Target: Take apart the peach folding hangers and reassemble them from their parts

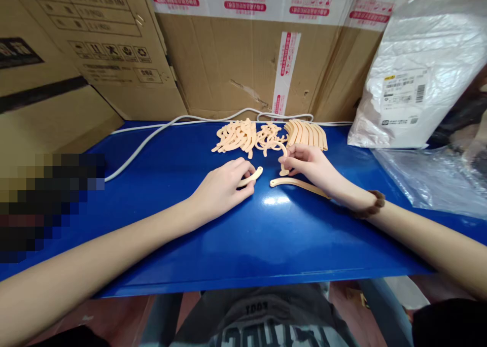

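"What's in your hands right now?"
"Both are busy! My left hand point(224, 184) pinches a short piece point(251, 177), left of the long strip point(299, 184) lying on the blue table point(266, 250). My right hand point(310, 162) grips a hooked piece point(285, 151), just beyond the strip's left end. One part or two? Can't make out."
"Touching that strip?"
"Can't tell; my arm hides its right end."
"And the rest?"
"All beyond the strip: a jumbled heap point(238, 136) off to its left, curly bits point(269, 133) past its left end, a neat row point(306, 134) straight behind it."
"Which step is this?"
"Handling single pieces, I'd judge, one per hand."
"The next move calls for?"
"A steady pinch, I'd say, fingers clear of the short piece's holed end."
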The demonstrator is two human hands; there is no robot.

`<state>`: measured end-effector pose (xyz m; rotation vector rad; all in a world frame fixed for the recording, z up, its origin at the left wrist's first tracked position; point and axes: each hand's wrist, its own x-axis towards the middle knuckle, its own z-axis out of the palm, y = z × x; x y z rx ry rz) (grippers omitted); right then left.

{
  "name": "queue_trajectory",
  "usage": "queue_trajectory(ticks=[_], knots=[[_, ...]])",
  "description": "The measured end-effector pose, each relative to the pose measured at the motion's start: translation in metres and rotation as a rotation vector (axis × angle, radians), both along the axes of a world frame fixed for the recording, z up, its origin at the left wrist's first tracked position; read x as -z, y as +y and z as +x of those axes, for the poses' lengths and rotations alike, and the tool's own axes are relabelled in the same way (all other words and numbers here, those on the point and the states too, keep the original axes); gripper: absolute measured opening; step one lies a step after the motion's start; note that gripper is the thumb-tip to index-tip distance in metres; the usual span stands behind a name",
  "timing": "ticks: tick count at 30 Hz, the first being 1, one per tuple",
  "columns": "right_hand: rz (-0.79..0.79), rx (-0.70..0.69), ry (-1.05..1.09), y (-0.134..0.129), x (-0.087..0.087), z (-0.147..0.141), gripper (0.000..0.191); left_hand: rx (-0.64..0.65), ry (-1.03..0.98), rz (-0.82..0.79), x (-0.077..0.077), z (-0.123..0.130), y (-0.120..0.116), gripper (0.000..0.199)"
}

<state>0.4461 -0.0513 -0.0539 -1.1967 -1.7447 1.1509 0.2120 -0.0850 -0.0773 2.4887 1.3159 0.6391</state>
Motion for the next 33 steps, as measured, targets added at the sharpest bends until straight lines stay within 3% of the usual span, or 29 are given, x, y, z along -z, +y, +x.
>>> queue_trajectory(ticks=[4,11,15,18,22,25,33], knots=[[-0.036,0.02,0.061,0.003,0.007,-0.001,0.029,0.011,-0.027,-0.008,0.001,-0.001,0.001,0.01],[-0.241,0.045,0.159,0.0,0.004,0.0,0.018,-0.038,-0.019,-0.057,-0.001,0.001,-0.001,0.017],[-0.186,0.16,0.286,-0.01,0.006,-0.005,0.013,-0.055,0.011,-0.087,-0.004,0.003,-0.007,0.026],[-0.171,0.185,0.336,-0.016,0.007,-0.008,0.011,0.018,0.029,-0.051,-0.004,0.006,-0.012,0.032],[-0.221,0.13,0.353,-0.015,0.003,-0.006,0.014,0.009,0.085,0.022,-0.003,0.008,-0.012,0.034],[-0.196,0.056,0.33,-0.009,0.001,-0.002,0.019,-0.079,0.079,0.003,-0.003,0.007,-0.009,0.03],[-0.196,-0.072,0.28,0.012,0.01,0.004,0.028,-0.104,0.107,-0.046,-0.008,0.006,-0.01,0.028]])
